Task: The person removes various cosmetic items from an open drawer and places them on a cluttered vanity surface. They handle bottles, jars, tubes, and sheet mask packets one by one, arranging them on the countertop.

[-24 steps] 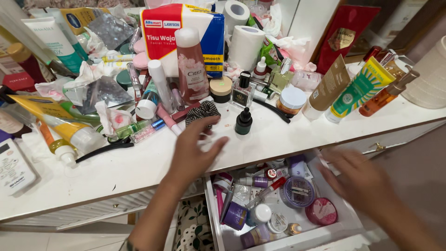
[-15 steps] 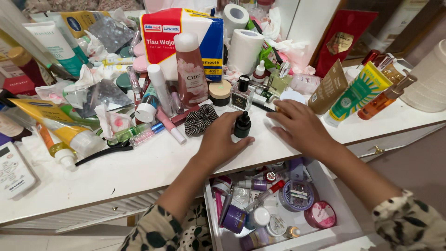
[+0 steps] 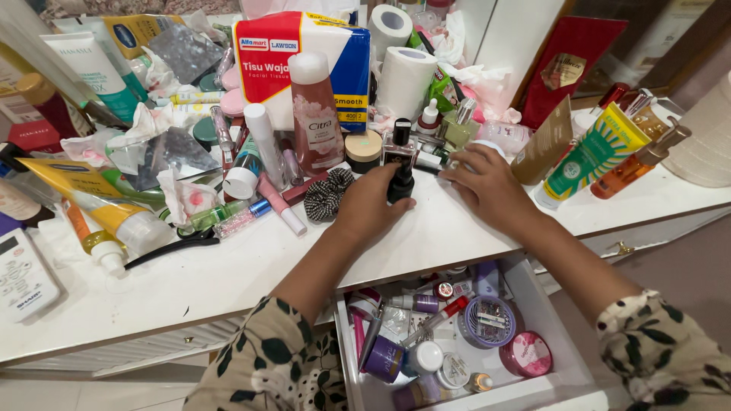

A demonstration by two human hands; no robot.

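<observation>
left hand: (image 3: 371,207) was wrapped around a small black dropper bottle (image 3: 400,183), gripping its lower body; the bottle stood upright on the table (image 3: 251,266).
right hand: (image 3: 487,186) lay palm down on the table just right of the bottle, fingers (image 3: 459,162) half curled among small bottles near a white jar (image 3: 487,144); couldn't tell whether it gripped anything.
dropper bottle spot: near the table's front-centre, just in front of a square clear bottle with black cap (image 3: 399,144), right of a black-and-white scrunchie (image 3: 329,194).
drawer: (image 3: 567,358) pulled open under the table edge, white walls, packed. Held a lilac round tin with clear lid (image 3: 489,321), a pink round jar (image 3: 527,354), a purple jar (image 3: 384,358), a white-capped bottle (image 3: 424,358), plus tubes and pencils lying loose; smaller bits too jumbled to tell.
table back row: red, white and blue tissue pack (image 3: 301,53) stood upright, pink bottle with white cap (image 3: 314,110) in front of it, two toilet rolls (image 3: 407,76) to its right.
table left: yellow tube (image 3: 84,190) lay flat, crumpled tissues (image 3: 179,198) and black scissors (image 3: 164,250) beside it, white remote (image 3: 21,274) at the edge.
table right: green-and-yellow tube (image 3: 590,156) and amber pump bottle (image 3: 636,164) leaned toward the back.
sleeves: both dark leaf print on cream.
</observation>
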